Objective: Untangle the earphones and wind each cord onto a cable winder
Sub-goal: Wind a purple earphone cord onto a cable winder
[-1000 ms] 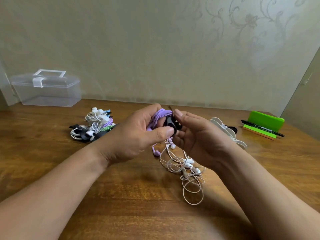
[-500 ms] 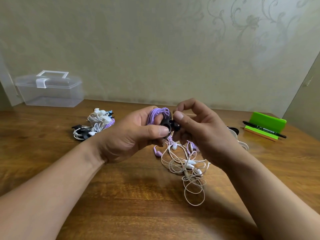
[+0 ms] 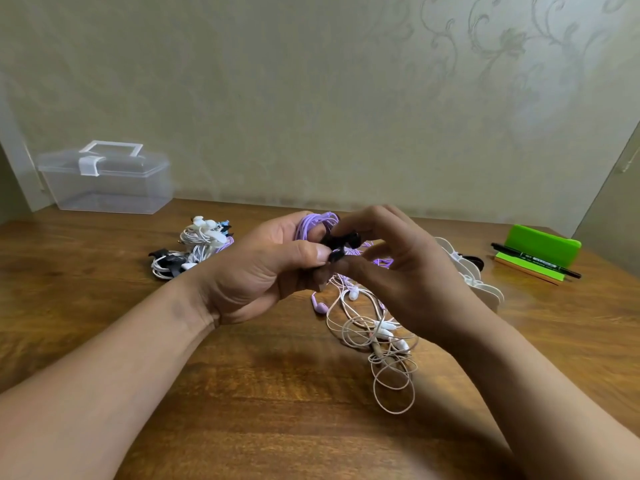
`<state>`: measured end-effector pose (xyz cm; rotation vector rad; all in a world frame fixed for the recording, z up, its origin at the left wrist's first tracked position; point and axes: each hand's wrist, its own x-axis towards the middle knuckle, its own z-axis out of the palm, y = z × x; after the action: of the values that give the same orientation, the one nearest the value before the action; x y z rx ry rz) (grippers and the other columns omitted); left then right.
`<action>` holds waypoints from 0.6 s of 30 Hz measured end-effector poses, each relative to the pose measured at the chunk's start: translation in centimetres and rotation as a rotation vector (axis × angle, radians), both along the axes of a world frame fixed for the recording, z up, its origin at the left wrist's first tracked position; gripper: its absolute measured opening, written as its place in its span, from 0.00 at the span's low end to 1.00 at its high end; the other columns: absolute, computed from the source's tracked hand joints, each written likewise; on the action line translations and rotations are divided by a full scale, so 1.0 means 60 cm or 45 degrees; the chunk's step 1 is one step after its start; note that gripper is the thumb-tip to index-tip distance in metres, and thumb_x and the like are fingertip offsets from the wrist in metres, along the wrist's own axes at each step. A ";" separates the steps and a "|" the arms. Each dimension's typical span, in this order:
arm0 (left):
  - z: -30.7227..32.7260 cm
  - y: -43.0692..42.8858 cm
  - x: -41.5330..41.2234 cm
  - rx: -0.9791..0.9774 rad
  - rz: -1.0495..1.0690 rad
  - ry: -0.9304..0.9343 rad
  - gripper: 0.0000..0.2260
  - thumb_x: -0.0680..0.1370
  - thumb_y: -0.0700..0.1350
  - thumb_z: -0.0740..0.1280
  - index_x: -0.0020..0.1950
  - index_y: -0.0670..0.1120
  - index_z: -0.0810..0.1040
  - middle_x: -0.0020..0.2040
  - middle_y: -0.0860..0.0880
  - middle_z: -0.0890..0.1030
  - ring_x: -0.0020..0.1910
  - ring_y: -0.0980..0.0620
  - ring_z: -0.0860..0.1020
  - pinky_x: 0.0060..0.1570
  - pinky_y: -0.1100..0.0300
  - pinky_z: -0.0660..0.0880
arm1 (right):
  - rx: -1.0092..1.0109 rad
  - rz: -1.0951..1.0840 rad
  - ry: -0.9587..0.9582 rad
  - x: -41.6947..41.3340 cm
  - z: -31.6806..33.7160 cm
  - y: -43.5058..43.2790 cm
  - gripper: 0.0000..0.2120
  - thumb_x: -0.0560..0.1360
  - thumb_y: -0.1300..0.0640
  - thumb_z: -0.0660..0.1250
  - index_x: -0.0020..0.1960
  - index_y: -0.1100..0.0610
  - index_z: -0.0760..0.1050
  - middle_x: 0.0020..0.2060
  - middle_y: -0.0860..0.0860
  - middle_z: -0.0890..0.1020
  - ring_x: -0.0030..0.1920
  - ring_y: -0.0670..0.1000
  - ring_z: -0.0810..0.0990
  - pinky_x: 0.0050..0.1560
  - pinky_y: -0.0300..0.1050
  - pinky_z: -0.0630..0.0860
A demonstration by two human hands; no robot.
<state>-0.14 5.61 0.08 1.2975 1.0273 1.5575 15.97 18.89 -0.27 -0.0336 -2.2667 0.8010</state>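
The light is soft and even. Faint shadows lie on the shiny table (image 3: 86, 306). The picture bends at its edges.

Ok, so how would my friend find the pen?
Look at the wooden table, at its far right corner by the wall. A bright green stand sits there with a flat pad in front, and the pen lies across that pad. It is the only thin black stick; its neighbours are green and orange.
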 end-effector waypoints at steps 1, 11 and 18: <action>-0.001 0.000 -0.002 -0.008 -0.008 -0.007 0.11 0.74 0.37 0.68 0.39 0.52 0.82 0.41 0.48 0.77 0.37 0.52 0.75 0.38 0.58 0.76 | -0.041 0.023 0.016 -0.001 -0.002 0.000 0.12 0.76 0.55 0.77 0.58 0.48 0.80 0.55 0.49 0.81 0.60 0.53 0.81 0.56 0.55 0.80; -0.002 -0.009 -0.017 -0.127 -0.274 0.008 0.20 0.75 0.42 0.67 0.66 0.37 0.76 0.44 0.41 0.72 0.34 0.52 0.74 0.37 0.60 0.76 | -0.250 0.368 -0.131 0.012 0.017 0.002 0.15 0.76 0.58 0.75 0.56 0.63 0.73 0.65 0.54 0.83 0.72 0.50 0.77 0.69 0.57 0.77; -0.007 -0.006 -0.020 -0.210 -0.229 0.041 0.22 0.74 0.46 0.68 0.66 0.36 0.76 0.45 0.42 0.74 0.34 0.51 0.74 0.40 0.55 0.76 | -0.224 0.260 -0.210 0.016 0.018 0.001 0.14 0.77 0.56 0.75 0.57 0.57 0.74 0.53 0.53 0.85 0.55 0.55 0.86 0.56 0.64 0.81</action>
<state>-1.36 5.27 -0.33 1.2674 1.0074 1.2934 16.92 18.95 0.82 0.0530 -2.3736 1.1415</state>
